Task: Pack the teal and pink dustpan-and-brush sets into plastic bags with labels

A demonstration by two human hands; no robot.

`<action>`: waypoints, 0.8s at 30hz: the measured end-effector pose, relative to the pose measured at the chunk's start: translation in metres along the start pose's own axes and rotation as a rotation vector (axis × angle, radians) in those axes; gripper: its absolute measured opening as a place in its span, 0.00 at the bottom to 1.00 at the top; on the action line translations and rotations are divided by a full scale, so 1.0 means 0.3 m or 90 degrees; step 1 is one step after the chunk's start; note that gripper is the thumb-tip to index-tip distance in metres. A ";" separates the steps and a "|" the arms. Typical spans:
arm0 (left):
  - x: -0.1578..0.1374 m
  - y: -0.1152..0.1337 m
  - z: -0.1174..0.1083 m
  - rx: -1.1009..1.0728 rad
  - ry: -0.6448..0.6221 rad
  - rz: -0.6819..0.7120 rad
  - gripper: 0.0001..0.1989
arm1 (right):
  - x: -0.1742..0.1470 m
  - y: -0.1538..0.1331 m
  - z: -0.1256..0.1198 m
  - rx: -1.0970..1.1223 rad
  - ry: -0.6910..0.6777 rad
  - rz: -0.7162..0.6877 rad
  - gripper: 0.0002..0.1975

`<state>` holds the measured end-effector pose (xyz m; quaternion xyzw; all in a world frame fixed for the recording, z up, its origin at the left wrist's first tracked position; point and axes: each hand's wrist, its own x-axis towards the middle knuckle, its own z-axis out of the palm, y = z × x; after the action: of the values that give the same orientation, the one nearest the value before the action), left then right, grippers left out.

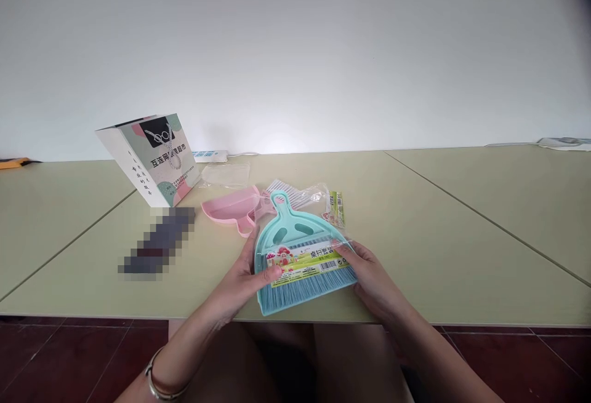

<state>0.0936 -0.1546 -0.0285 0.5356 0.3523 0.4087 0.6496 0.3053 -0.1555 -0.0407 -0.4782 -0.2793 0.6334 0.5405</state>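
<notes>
Between my two hands is a turquoise dustpan (266, 243) with a blue-bristled brush (300, 289) nested in it. A printed label (305, 261) with a barcode lies across the brush, under what looks like clear wrapping. My left hand (249, 274) grips the dustpan's left side, thumb on the label. My right hand (367, 271) is closed on the right edge, fingers partly hidden beneath. Just behind the set lies a pink dustpan (231, 206), its handle partly covered by the turquoise one. A clear plastic wrapper (316, 197) with a green label rests behind, near a white-bristled brush (287, 191).
A printed paper bag (159, 160) with a rope handle stands tilted at the back left. In front of it lies a dark pixelated object (159, 243). A flat clear plastic bag (226, 175) and a white power strip (210, 156) are near the wall.
</notes>
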 end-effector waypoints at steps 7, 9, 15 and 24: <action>-0.023 0.004 -0.009 0.020 -0.081 -0.073 0.65 | -0.004 -0.003 0.002 0.009 0.017 -0.010 0.21; -0.025 0.004 -0.013 0.027 -0.085 -0.089 0.66 | -0.010 -0.014 -0.005 0.000 -0.007 0.014 0.21; -0.016 0.012 -0.042 0.032 0.000 -0.113 0.65 | -0.025 -0.045 -0.060 0.001 -0.228 0.056 0.28; 0.008 0.001 0.019 0.075 0.220 -0.089 0.53 | -0.006 -0.008 -0.037 -0.121 -0.070 -0.029 0.31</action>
<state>0.0998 -0.1547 -0.0271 0.4689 0.5177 0.4274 0.5740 0.3164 -0.1583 -0.0425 -0.4853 -0.3784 0.6170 0.4905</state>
